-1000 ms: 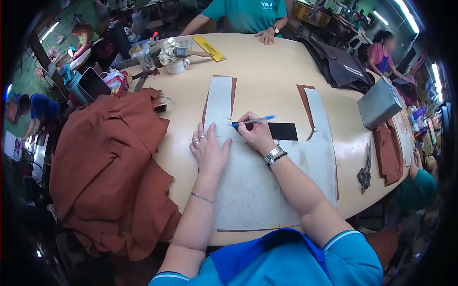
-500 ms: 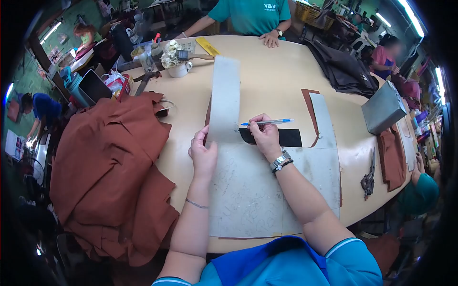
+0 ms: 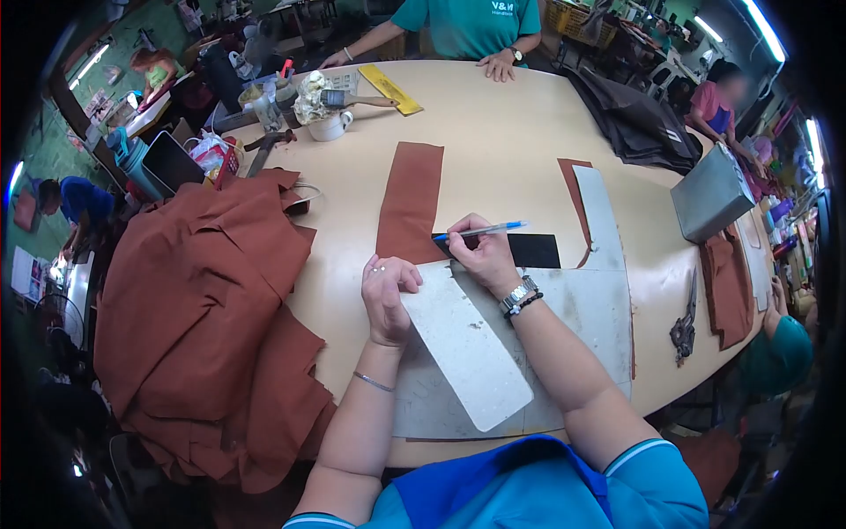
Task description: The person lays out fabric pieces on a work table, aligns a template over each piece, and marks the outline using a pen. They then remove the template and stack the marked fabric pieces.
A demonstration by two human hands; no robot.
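My left hand [image 3: 388, 298] is closed on the edge of a large grey template sheet [image 3: 577, 317], whose long left flap [image 3: 471, 348] is folded back toward me. Beneath where that flap was lies a strip of brown material [image 3: 411, 196], now bare. Pinched in my right hand [image 3: 483, 256] is a blue pen [image 3: 493, 229], its tip beside the brown strip. A flat black piece [image 3: 533, 251] lies just under and to the right of that hand. The template's right arm [image 3: 601, 216] still lies over more brown material [image 3: 573, 189].
A heap of brown material [image 3: 189, 309] fills the left side. Shears [image 3: 683, 326] and a grey metal block [image 3: 714, 194] are on the right. A mug [image 3: 330, 128], a brush [image 3: 352, 100] and a yellow tool [image 3: 392, 90] sit at the back. Across the table stands a person [image 3: 471, 31].
The template's left flap has swung from lying flat away from me to folded back toward me, uncovering the brown strip. My left hand moved with it; the pen shifted slightly left.
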